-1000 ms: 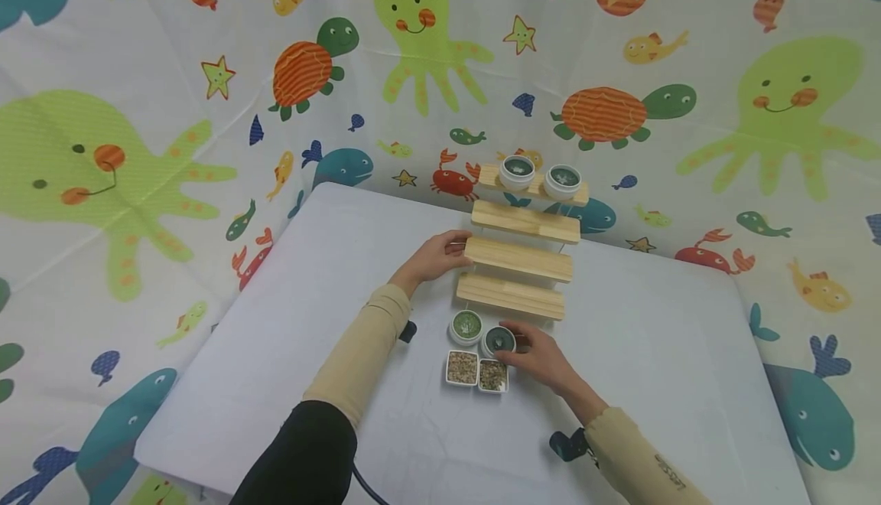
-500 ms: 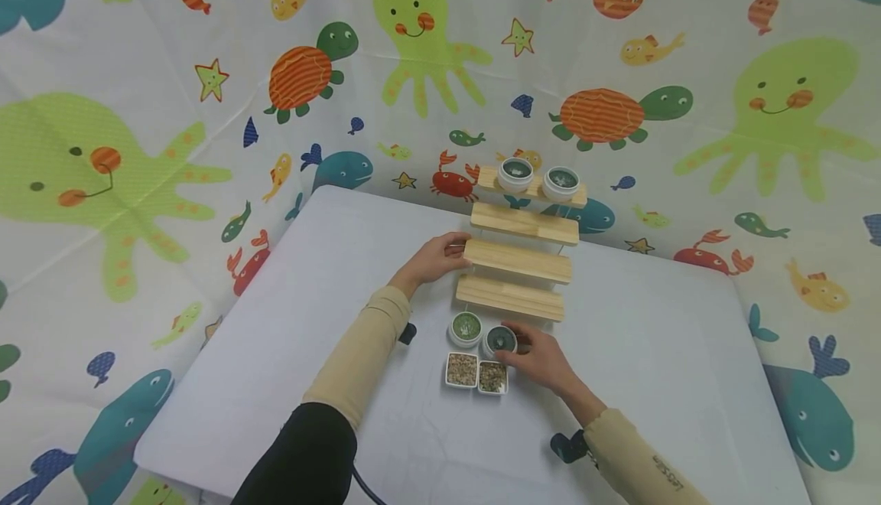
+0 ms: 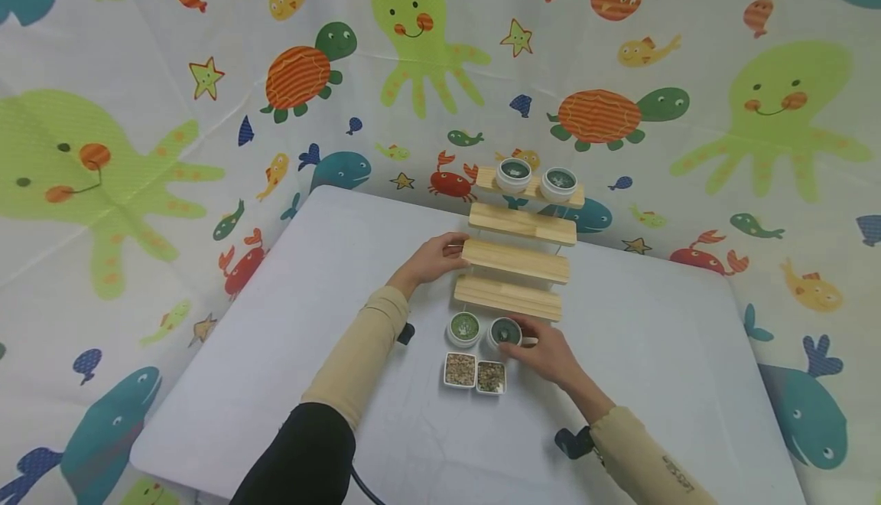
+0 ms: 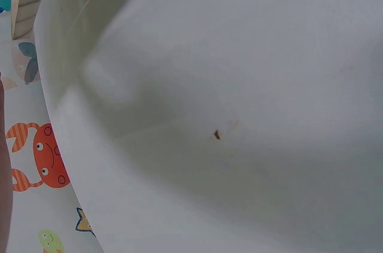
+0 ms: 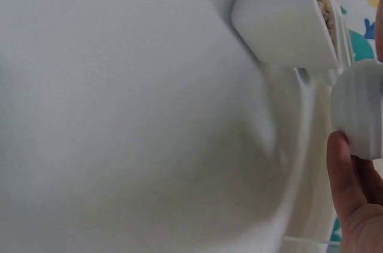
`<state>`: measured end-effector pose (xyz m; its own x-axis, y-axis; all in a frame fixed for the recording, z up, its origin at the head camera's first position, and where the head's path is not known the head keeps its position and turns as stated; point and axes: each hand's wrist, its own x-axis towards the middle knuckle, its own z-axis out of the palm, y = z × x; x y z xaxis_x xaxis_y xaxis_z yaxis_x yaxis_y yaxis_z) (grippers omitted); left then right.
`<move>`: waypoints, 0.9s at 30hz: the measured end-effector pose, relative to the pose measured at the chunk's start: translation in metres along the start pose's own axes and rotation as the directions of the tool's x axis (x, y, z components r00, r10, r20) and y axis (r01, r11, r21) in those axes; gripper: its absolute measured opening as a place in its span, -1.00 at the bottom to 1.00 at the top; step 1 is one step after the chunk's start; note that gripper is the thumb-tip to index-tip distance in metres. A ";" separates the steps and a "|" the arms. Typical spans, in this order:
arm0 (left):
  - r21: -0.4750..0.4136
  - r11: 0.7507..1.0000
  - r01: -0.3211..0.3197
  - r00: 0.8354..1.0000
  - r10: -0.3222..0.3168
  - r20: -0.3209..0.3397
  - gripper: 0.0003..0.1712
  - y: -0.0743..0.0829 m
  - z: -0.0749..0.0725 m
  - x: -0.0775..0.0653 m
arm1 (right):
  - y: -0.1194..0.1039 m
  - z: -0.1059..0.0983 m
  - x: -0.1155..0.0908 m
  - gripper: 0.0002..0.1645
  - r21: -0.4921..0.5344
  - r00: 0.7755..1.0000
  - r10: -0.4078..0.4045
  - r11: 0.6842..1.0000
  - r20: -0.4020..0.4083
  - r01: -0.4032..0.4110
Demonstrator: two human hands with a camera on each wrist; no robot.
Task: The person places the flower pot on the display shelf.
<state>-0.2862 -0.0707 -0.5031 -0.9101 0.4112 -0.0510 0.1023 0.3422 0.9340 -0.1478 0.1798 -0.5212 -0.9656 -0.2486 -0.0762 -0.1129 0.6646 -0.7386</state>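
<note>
My right hand (image 3: 551, 353) holds a small round white jar (image 3: 505, 333) with a dark green top, thumb and fingers at its sides. In the right wrist view the jar (image 5: 359, 109) shows a ridged white side against the fingers (image 5: 341, 175). A short white piece juts from its right side in the head view. Just left stands another round white jar (image 3: 464, 327) with a lighter green top. My left hand (image 3: 431, 259) grips the left end of a stepped wooden display shelf (image 3: 515, 262), thumb in front and fingers behind; its own wrist view hides this hold.
Two square white dishes of brownish bits, one left (image 3: 460, 369) and one right (image 3: 492, 377), stand in front of the jars. Two white jars (image 3: 513, 174) with dark green tops occupy the top board. A printed curtain (image 3: 413, 38) hangs behind the white table (image 3: 654, 337).
My right hand has moved the dark green jar slightly right and back, away from the lighter green jar and the square dishes. The left hand keeps its place on the shelf.
</note>
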 end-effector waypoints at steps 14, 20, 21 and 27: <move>0.009 1.000 0.011 1.000 -0.011 -0.003 -0.27 0.000 -0.001 0.000 | -0.018 -0.021 0.006 -0.27 0.060 0.997 -0.076 0.995 -0.001 0.076; 0.013 1.000 0.007 1.000 -0.007 -0.003 -0.28 0.000 -0.001 0.001 | -0.024 -0.029 0.012 -0.24 0.058 0.997 -0.075 0.996 0.008 0.074; 0.013 1.000 0.004 1.000 -0.004 -0.003 -0.28 0.000 -0.001 0.001 | -0.025 -0.031 0.013 -0.23 0.057 0.997 -0.072 0.996 0.006 0.072; 0.020 1.000 0.013 1.000 -0.013 -0.002 -0.27 -0.001 -0.001 0.001 | -0.033 -0.043 0.020 -0.23 0.017 0.998 -0.062 0.998 -0.014 0.062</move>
<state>-0.2873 -0.0715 -0.5033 -0.9123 0.4046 -0.0626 0.0981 0.3643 0.9261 -0.1732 0.1828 -0.4696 -0.9599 -0.2794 -0.0208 -0.1688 0.6360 -0.7530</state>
